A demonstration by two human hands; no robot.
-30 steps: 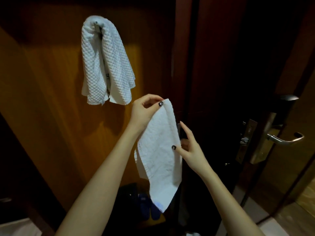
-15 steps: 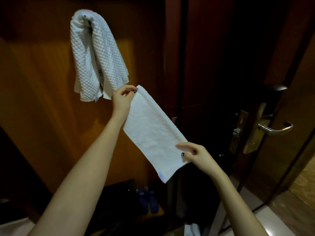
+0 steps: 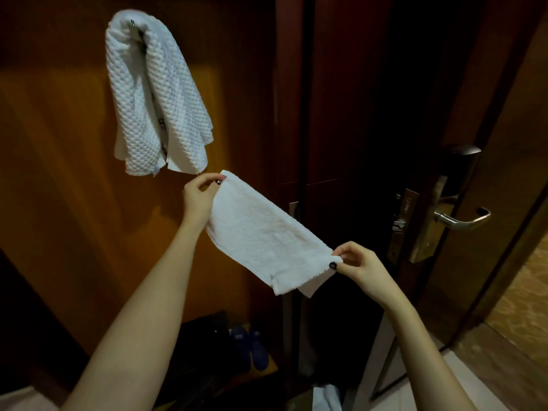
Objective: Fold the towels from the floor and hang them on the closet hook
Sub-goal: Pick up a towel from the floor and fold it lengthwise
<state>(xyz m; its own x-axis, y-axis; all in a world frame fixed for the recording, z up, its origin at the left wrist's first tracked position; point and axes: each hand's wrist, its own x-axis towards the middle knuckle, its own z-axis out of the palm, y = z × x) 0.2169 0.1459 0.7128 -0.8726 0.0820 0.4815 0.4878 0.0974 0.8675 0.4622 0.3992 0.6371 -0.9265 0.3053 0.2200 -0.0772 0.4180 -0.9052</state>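
A small white terry towel (image 3: 264, 235), folded into a narrow strip, is stretched slantwise in the air in front of the closet. My left hand (image 3: 199, 197) pinches its upper left corner. My right hand (image 3: 357, 264) pinches its lower right end. Above and to the left, a white waffle-weave towel (image 3: 154, 99) hangs doubled over the closet hook (image 3: 133, 23), whose metal tip just shows at the top of the fold. The small towel's upper corner is just below the hanging towel's hem, apart from it.
The wooden closet panel (image 3: 59, 173) fills the left. A dark door with a metal lever handle (image 3: 462, 219) and lock plate stands at right. Blue slippers (image 3: 250, 347) lie on the closet floor below. A bit of white cloth (image 3: 326, 397) lies on the floor at the bottom edge.
The small towel hung down from my left hand; my right hand took its lower end and pulled it out to the right, so it is now stretched taut on a slant.
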